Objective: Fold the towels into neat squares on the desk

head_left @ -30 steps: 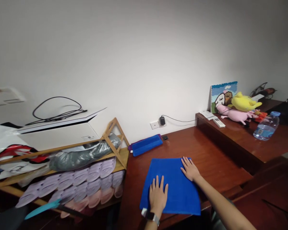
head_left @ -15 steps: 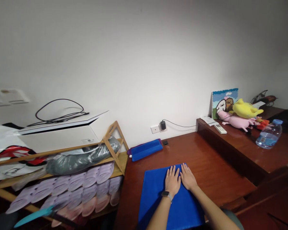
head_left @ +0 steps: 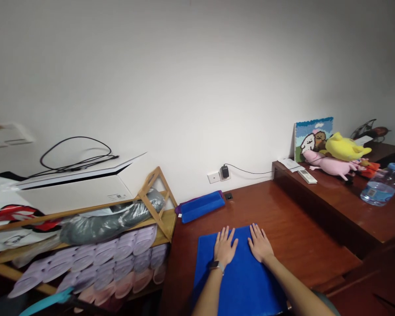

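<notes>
A blue cloth [head_left: 242, 281] lies spread flat on the reddish-brown wooden table [head_left: 283, 228]. My left hand [head_left: 225, 246], with a watch on its wrist, rests palm down on the cloth's upper middle, fingers stretched. Near the cloth's far right corner, my right hand [head_left: 260, 244] also lies flat, fingers pointing away from me. A strip of blue cloth shows between the two hands, and neither holds anything. Farther back, by the wall, sits a folded blue cloth [head_left: 202, 207] with a purple one [head_left: 181, 208] partly under it.
On the left, a wooden rack [head_left: 164, 219] carries lilac slippers [head_left: 105, 250], a plastic-wrapped grey bundle and a white box [head_left: 82, 191]. The raised desk at right bears a water bottle [head_left: 382, 186], plush toys [head_left: 331, 166] and a remote [head_left: 307, 176]. A plugged-in charger [head_left: 224, 171] trails a cable.
My left hand has slid left across the cloth, widening the gap between my hands. My right hand stays by the far right corner. The view has shifted slightly.
</notes>
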Available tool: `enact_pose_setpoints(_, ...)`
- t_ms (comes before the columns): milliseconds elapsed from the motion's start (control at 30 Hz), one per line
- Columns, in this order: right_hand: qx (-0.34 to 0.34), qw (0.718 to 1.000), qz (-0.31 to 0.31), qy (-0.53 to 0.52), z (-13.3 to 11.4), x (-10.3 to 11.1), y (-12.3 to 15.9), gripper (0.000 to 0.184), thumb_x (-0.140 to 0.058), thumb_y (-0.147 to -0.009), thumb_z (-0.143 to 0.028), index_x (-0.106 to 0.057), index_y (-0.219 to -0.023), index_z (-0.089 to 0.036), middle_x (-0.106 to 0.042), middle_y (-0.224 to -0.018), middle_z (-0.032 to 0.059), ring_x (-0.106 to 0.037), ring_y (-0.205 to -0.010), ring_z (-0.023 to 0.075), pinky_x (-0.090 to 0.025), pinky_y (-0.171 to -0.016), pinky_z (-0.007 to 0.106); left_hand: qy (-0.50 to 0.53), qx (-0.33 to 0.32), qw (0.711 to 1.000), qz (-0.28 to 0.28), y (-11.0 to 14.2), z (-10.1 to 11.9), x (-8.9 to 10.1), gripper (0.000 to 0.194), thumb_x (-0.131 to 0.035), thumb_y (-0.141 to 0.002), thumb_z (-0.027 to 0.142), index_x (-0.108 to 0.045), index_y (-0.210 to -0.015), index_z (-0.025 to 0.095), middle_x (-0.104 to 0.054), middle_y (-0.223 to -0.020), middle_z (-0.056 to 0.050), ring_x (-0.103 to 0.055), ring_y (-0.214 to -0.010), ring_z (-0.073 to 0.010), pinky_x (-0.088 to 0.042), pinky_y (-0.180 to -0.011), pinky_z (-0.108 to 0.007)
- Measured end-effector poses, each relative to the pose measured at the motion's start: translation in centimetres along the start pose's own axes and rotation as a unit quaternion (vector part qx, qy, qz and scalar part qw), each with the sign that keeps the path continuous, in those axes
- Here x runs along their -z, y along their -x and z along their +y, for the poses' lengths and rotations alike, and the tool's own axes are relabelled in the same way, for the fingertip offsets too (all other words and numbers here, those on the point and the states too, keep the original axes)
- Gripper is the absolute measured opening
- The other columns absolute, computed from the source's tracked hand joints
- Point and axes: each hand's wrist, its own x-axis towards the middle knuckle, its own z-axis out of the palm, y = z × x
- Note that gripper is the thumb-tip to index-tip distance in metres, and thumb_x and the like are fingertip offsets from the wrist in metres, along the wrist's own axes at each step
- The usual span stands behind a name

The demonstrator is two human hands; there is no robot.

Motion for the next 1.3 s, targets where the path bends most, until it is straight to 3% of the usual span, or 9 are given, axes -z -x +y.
enact_pose_setpoints(233,-0.023,1.000,-0.005,0.010,-0.3,-0.1,-0.4,0.074,-0.018,-0.103,-0.048,-0.017,-0.166,-0.008,-0.014,-0.174,0.0088,-0.007,-0.161,0.0210,-0.001,-0.130,0.042,-0.055,0.104,0.993,-0.013,2.6,-9.1,1.8,0.068,-0.019,-0.106,0.057,-0.032,-0.163,0.023,-0.029,-0.171,-0.006,-0.024,-0.159,-0.0261,-0.024,-0.128,-0.050)
enact_pose_setpoints(500,-0.037,0.997,-0.059,0.032,-1.2,1.7,-1.2,0.073,-0.019,-0.102,-0.045,-0.019,-0.165,-0.007,-0.016,-0.174,0.0096,-0.010,-0.161,0.0223,-0.003,-0.130,0.043,-0.074,0.118,0.990,0.023,3.7,-9.8,1.9,0.061,-0.023,-0.107,0.045,-0.042,-0.160,0.022,-0.043,-0.165,-0.008,-0.036,-0.154,-0.0262,-0.027,-0.127,-0.049)
enact_pose_setpoints(600,-0.020,0.999,-0.037,0.021,-1.3,1.4,-1.2,0.075,-0.016,-0.103,-0.048,-0.021,-0.165,-0.005,-0.018,-0.173,0.0114,-0.011,-0.161,0.0223,-0.001,-0.130,0.041,-0.082,0.093,0.990,0.073,3.5,-8.8,2.3,0.059,-0.025,-0.107,0.042,-0.048,-0.156,0.019,-0.049,-0.161,-0.011,-0.041,-0.152,-0.0267,-0.026,-0.128,-0.049)
enact_pose_setpoints(700,-0.015,1.000,-0.016,0.007,-1.2,0.8,-1.1,0.077,-0.015,-0.104,-0.052,-0.017,-0.165,-0.006,-0.013,-0.174,0.0102,-0.006,-0.161,0.0218,-0.001,-0.130,0.040,-0.063,0.010,0.992,0.110,2.5,-5.1,1.7,0.057,-0.024,-0.108,0.041,-0.045,-0.158,0.021,-0.043,-0.165,-0.008,-0.035,-0.155,-0.0243,-0.025,-0.128,-0.048)
enact_pose_setpoints(833,-0.015,1.000,-0.012,0.003,-0.8,0.1,-1.1,0.077,-0.018,-0.103,-0.051,-0.017,-0.166,-0.007,-0.012,-0.174,0.0103,-0.005,-0.161,0.0218,-0.001,-0.130,0.041,-0.014,-0.076,0.995,0.057,1.0,1.5,-0.6,0.056,-0.025,-0.108,0.046,-0.037,-0.161,0.030,-0.038,-0.168,-0.004,-0.030,-0.157,-0.0219,-0.026,-0.128,-0.048)
enact_pose_setpoints(933,-0.016,1.000,-0.007,0.006,-0.5,-0.3,-1.3,0.077,-0.019,-0.103,-0.051,-0.018,-0.165,-0.006,-0.014,-0.174,0.0111,-0.006,-0.161,0.0224,-0.002,-0.129,0.041,0.005,-0.067,0.998,0.012,0.6,2.9,-1.5,0.057,-0.024,-0.108,0.048,-0.031,-0.163,0.034,-0.034,-0.170,-0.002,-0.027,-0.158,-0.0223,-0.025,-0.129,-0.049)
enact_pose_setpoints(1000,-0.015,1.000,-0.002,0.006,-0.3,-0.6,-1.4,0.078,-0.018,-0.103,-0.052,-0.018,-0.166,-0.007,-0.016,-0.174,0.0112,-0.006,-0.161,0.0228,-0.002,-0.129,0.042,0.003,-0.035,0.999,0.001,1.0,1.2,-1.1,0.058,-0.024,-0.108,0.049,-0.028,-0.164,0.034,-0.030,-0.171,-0.001,-0.025,-0.159,-0.0233,-0.022,-0.129,-0.051)
enact_pose_setpoints(1167,-0.010,1.000,0.003,-0.001,0.0,-1.2,-1.6,0.078,-0.016,-0.103,-0.054,-0.016,-0.166,-0.008,-0.014,-0.174,0.0104,-0.006,-0.161,0.0224,-0.002,-0.129,0.043,-0.039,0.057,0.997,-0.018,3.4,-6.3,1.5,0.063,-0.022,-0.107,0.054,-0.026,-0.165,0.030,-0.027,-0.172,-0.004,-0.023,-0.159,-0.0252,-0.022,-0.129,-0.051)
enact_pose_setpoints(1300,-0.012,1.000,0.003,0.004,-0.1,-1.3,-1.7,0.078,-0.016,-0.103,-0.054,-0.016,-0.166,-0.009,-0.013,-0.175,0.0102,-0.005,-0.161,0.0217,-0.001,-0.129,0.042,-0.055,0.068,0.996,-0.015,4.7,-8.6,2.2,0.065,-0.019,-0.107,0.054,-0.027,-0.165,0.026,-0.028,-0.172,-0.006,-0.023,-0.159,-0.0243,-0.022,-0.129,-0.049)
